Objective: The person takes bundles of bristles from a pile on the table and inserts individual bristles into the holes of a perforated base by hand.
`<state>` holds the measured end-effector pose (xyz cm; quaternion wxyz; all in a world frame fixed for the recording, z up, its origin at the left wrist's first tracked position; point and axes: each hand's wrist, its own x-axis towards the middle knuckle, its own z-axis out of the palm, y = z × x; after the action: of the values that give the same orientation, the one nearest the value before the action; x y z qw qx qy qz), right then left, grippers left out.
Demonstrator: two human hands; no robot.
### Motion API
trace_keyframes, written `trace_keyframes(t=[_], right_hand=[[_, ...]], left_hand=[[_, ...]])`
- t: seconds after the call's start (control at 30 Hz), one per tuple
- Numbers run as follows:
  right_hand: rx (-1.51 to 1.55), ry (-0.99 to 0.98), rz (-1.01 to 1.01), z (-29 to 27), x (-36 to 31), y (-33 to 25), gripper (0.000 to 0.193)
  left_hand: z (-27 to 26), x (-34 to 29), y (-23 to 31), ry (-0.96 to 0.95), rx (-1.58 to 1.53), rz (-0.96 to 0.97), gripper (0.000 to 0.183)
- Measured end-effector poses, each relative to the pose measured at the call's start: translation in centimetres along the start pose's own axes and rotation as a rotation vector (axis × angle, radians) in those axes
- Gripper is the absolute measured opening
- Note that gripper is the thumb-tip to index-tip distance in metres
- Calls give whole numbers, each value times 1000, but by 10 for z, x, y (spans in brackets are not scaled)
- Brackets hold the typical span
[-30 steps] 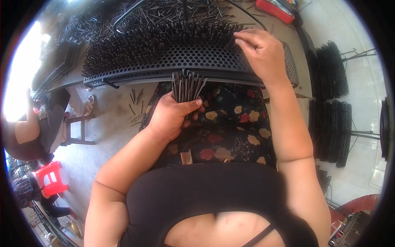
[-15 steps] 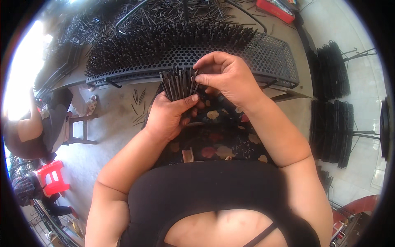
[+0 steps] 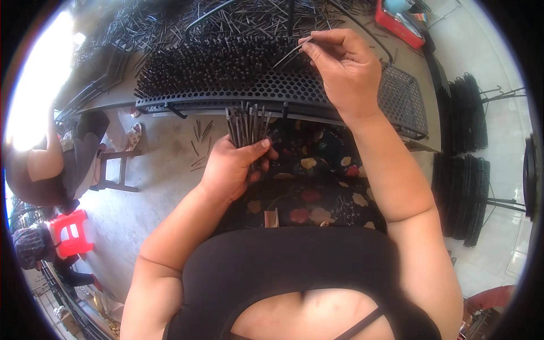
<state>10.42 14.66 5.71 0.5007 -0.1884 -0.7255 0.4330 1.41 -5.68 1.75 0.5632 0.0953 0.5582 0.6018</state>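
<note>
Right grip [image 3: 351, 71] was shifted from rod bundle [image 3: 245, 127] to over perforated rack [image 3: 294, 85] — at least 1 thin rod [image 3: 292, 54] pinched, tilted | bundle was held upright by left grip [image 3: 226, 164] | rod was parted from bundle — rack contact indiscernible

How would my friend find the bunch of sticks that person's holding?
Find the long, hole-covered rack across the upper middle. Just below its front edge, the person's left grip holds the bunch of thin dark sticks. Unlike the rack's crowded sticks, these are squeezed together in one fist.
</note>
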Motion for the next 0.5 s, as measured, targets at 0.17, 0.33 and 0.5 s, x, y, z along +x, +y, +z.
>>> trace_keyframes(t=[0.17,0.33,0.5], right_hand=[[-91,-76,-11,3,2,5,13],[-149,-168,-87,6,9,0,14],[-292,-218,-211,13,17,-7,15]], left_hand=[[-2,4,3,-27,55,-17,8],[-5,10,1,-63,67,-24,9],[-8,12,1,-52,62,-33,9]])
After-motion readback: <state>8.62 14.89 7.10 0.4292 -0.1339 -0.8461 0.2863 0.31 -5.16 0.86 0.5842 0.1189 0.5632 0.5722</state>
